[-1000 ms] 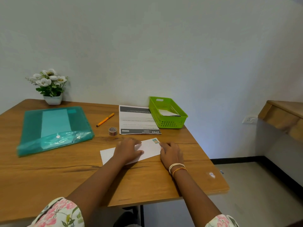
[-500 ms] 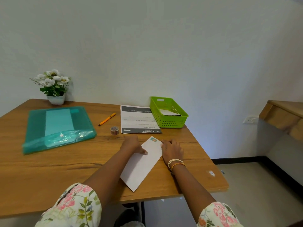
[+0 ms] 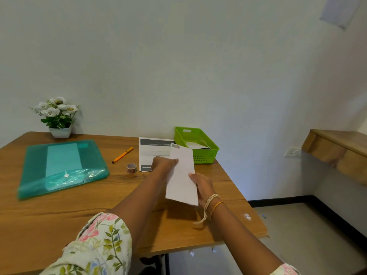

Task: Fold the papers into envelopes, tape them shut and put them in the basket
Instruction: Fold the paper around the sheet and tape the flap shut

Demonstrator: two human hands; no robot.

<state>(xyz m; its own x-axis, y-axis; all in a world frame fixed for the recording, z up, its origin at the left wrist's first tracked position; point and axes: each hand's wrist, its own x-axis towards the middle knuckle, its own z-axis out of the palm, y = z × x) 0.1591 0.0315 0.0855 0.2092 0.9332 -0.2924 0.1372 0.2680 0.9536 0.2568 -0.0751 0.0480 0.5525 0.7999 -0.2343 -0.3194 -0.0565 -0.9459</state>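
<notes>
White folded envelope (image 3: 181, 175), lengthwise, stamp-like mark at far corner

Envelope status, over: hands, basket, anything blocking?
Left hand and right hand both grip the folded envelope, lifted off the table. Green basket ahead-right, white paper already inside. Path to it looks clear.

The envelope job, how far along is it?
At least one white folded piece already lies in the green basket. In hand: both the left hand and right hand hold a folded envelope lifted off the table. Whether it is taped, I cannot tell. Left: a printed sheet lies unfolded beside the tape roll.
</notes>
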